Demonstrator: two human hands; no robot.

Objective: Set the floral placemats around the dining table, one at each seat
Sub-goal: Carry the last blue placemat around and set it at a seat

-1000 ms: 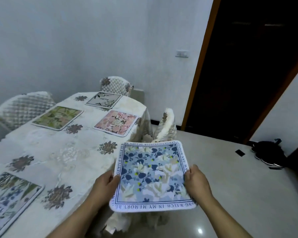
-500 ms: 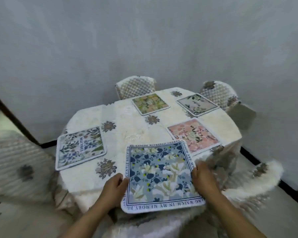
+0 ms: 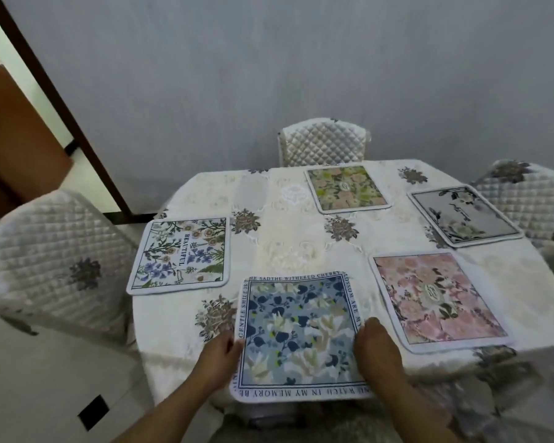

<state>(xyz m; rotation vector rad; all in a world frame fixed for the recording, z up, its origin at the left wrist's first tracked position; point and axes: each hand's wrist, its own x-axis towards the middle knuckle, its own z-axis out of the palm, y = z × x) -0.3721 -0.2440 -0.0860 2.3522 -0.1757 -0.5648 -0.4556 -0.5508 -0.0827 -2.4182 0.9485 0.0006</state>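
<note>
A blue floral placemat point(image 3: 296, 334) with a text border lies at the near edge of the dining table point(image 3: 285, 238), its near edge overhanging the table edge. My left hand point(image 3: 216, 358) grips its left side and my right hand point(image 3: 376, 353) grips its right side. On the cream tablecloth lie several other mats: a white one reading BEAUTIFUL point(image 3: 181, 255) at the left, a pink one point(image 3: 435, 300) at the right, a green-pink one point(image 3: 346, 188) at the far side, and a grey one point(image 3: 466, 215) at the far right.
Quilted white chairs stand at the left point(image 3: 52, 260), the far side point(image 3: 323, 142) and the right point(image 3: 531, 193). Another chair back shows just below the blue mat. A grey wall runs behind the table, and a brown door frame point(image 3: 55, 100) stands at the left.
My view has swung from the table's side to face it squarely. The blue mat, held in the air a second ago, has come down onto the table's near edge, both hands still on it.
</note>
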